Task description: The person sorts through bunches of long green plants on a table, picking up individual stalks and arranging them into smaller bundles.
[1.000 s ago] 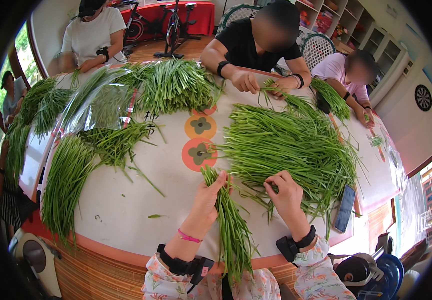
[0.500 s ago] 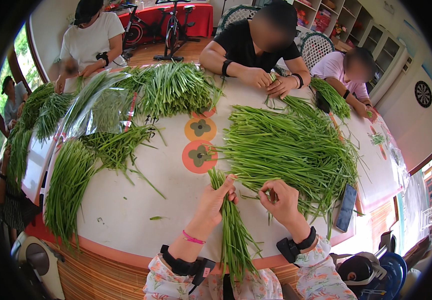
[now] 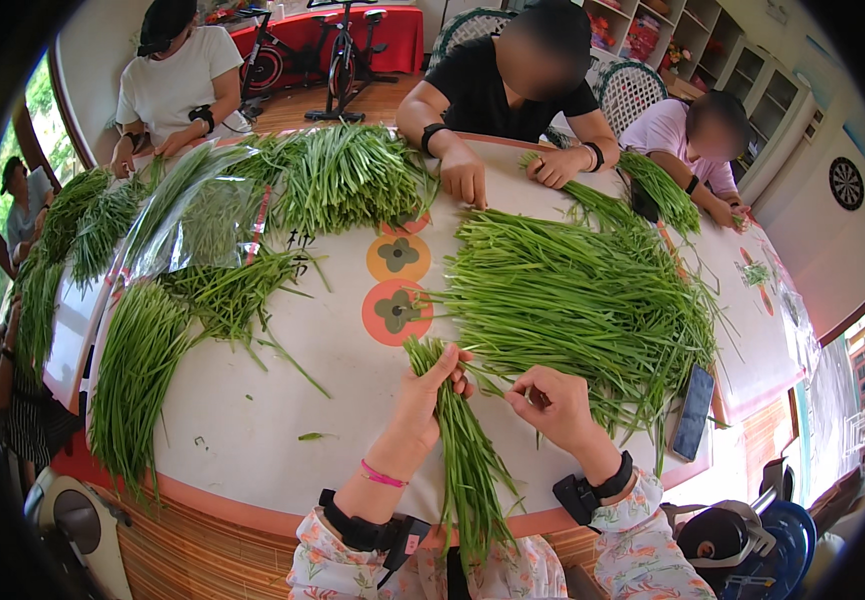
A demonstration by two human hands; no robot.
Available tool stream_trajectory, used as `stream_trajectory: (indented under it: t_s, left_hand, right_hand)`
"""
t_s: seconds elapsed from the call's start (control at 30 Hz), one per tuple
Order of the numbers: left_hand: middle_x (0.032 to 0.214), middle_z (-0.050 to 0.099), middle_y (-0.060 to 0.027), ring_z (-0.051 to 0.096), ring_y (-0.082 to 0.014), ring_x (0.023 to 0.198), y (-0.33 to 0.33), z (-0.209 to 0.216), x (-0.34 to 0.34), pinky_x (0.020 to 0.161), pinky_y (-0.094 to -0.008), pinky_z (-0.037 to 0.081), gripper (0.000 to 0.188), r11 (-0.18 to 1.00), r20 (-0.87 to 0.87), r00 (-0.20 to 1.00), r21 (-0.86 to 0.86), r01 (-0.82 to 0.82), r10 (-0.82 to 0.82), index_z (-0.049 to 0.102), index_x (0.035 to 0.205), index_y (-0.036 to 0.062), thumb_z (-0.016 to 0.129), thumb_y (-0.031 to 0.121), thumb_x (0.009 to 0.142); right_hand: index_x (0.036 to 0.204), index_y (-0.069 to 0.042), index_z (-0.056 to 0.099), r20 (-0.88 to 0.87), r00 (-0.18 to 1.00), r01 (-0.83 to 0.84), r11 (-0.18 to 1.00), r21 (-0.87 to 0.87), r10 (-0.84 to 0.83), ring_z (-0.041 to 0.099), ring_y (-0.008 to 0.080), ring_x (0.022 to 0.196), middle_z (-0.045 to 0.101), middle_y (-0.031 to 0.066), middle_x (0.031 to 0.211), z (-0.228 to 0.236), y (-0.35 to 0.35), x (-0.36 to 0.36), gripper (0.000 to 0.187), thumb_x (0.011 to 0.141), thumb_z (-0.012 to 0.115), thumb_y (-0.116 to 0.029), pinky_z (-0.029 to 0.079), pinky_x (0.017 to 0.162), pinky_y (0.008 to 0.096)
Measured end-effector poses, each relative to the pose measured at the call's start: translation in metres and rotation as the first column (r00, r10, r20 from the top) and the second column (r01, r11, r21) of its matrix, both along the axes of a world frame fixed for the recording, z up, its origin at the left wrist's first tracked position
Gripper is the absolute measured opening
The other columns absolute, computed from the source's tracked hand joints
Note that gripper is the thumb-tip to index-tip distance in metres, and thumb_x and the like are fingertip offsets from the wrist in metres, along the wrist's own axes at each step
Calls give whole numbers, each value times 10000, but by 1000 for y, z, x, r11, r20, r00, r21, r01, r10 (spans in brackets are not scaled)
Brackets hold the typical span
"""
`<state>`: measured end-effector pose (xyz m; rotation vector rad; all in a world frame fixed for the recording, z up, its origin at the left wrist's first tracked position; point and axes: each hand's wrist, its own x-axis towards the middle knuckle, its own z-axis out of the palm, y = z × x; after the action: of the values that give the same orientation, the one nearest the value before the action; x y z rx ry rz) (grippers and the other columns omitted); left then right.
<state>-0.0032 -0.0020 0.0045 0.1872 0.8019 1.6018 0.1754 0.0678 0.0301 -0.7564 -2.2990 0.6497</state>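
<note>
Green stalk heap point(image 3: 583, 300) beside bunch point(image 3: 463, 440); phone point(image 3: 694, 412) near.

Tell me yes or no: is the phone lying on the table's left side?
No, the dark phone lies near the table's right edge, beyond the right hand.

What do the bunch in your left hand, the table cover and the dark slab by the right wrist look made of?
Bunch of stalks, gripped by the left hand: fresh plant matter, thin matte green stems that bend. Table cover: probably wipeable plastic or oilcloth, smooth white with printed orange circles. Dark slab: likely a phone, glossy glass-like face.
</note>
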Motion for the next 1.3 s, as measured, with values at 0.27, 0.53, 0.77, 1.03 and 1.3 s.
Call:
stream_trajectory:
  t_s: [0.27, 0.53, 0.77, 1.03, 1.3]
  left_hand:
    - [708, 483, -7, 522, -133, 645, 3, 4, -5, 725, -357, 530, 258, 996, 233, 971, 81, 32, -50, 501, 765, 60, 580, 268, 895]
    - [600, 391, 48, 392, -62, 496, 0, 4, -5, 563, -256, 442, 237, 993, 79, 990, -18, 118, -116, 509, 795, 73, 626, 267, 868]
    - [587, 381, 53, 388, -58, 493, 1, 0, -4, 554, -251, 438, 233, 985, 66, 983, -15, 170, -169, 520, 809, 65, 657, 250, 846]
    - [631, 431, 50, 397, -51, 509, -3, 9, 6, 593, -261, 453, 201, 965, -164, 951, -42, 258, -261, 549, 969, 43, 662, 121, 821]
    - [616, 434, 31, 415, -83, 517, -3, 4, 17, 592, -286, 455, 225, 957, -248, 925, -91, 274, -288, 587, 905, -10, 650, 199, 848]
  right_hand:
    - [798, -70, 657, 27, 933, 360, 930, -75, -359, 507, 104, 507, 584, 18, 660, 8, 28, 24, 86, 749, 703, -125, 406, 482, 240]
    - [772, -99, 682, 245, 966, 91, 996, -18, -84, 540, 131, 564, 575, -6, 700, 6, 23, 29, 146, 662, 760, -154, 406, 502, 255]
    - [784, -110, 664, 431, 900, 52, 998, 38, -64, 603, 171, 637, 585, 7, 758, -1, 21, 32, 120, 713, 720, -190, 454, 565, 284]
    - [872, -95, 596, 91, 996, 21, 999, -37, -18, 567, 149, 542, 599, 23, 786, 4, 9, 14, 134, 779, 680, -142, 433, 475, 255]
    - [865, -116, 625, 30, 995, -97, 995, -24, 97, 571, 161, 522, 625, -1, 731, 0, 2, 7, 136, 777, 684, -200, 447, 477, 274]
